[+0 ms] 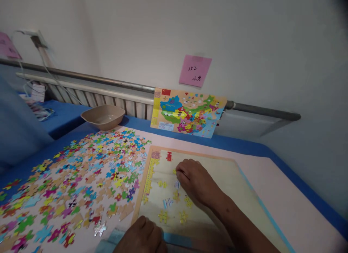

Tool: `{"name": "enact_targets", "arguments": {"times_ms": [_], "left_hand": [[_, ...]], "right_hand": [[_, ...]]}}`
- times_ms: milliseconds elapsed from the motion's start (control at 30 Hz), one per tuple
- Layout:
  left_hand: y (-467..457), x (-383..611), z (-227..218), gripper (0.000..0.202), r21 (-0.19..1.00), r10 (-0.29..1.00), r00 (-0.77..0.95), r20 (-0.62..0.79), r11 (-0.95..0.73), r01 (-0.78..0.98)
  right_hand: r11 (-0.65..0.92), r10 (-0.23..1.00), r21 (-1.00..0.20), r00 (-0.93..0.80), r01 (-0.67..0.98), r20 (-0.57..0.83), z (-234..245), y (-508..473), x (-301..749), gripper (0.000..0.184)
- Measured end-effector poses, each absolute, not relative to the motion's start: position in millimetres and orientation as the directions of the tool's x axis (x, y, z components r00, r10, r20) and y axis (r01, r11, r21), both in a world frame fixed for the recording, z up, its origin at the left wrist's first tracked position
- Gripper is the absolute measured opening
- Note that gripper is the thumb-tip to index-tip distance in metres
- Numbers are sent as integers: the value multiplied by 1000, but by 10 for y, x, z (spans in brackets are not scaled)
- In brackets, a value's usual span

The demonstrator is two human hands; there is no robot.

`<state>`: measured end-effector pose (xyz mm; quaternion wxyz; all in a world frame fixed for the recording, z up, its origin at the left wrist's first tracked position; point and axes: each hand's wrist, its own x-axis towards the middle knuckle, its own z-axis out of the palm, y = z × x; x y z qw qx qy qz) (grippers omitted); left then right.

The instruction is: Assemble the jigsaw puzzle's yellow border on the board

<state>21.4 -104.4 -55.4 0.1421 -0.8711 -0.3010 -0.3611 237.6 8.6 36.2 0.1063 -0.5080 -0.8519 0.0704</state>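
Observation:
My right hand (195,181) lies knuckles up on the pale puzzle board (231,176), fingers curled down over a small yellow piece at its tips. My left hand (143,238) rests at the board's near edge, fingers folded under and out of sight. A few yellow pieces (163,216), a red piece (169,156) and a white-blue piece (168,202) lie scattered on the board. Many loose coloured puzzle pieces (81,180) cover the table to the left of the board.
A beige bowl (103,117) stands at the far left of the blue table (244,144). A colourful map picture (187,113) leans against the radiator rail. A pink note (195,70) sticks on the wall. A blue fabric shape (16,129) sits at left.

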Motion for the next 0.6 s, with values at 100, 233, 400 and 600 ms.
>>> {"name": "enact_targets", "arguments": {"times_ms": [100, 233, 400, 600], "left_hand": [[-1048, 216, -519, 39, -40, 415, 568, 711, -782, 622], [-1079, 218, -484, 39, -8, 426, 547, 721, -784, 621], [-1108, 225, -474, 36, -10, 426, 561, 710, -790, 612], [-1108, 228, -460, 35, -49, 405, 589, 699, -795, 604]], "right_hand": [[498, 866, -225, -492, 837, 89, 316, 57, 2308, 19], [522, 850, -218, -524, 825, 53, 266, 34, 2231, 20], [562, 818, -214, -575, 799, 5, 219, 23, 2178, 18], [600, 787, -207, -617, 772, -19, 181, 20, 2156, 12]]}}
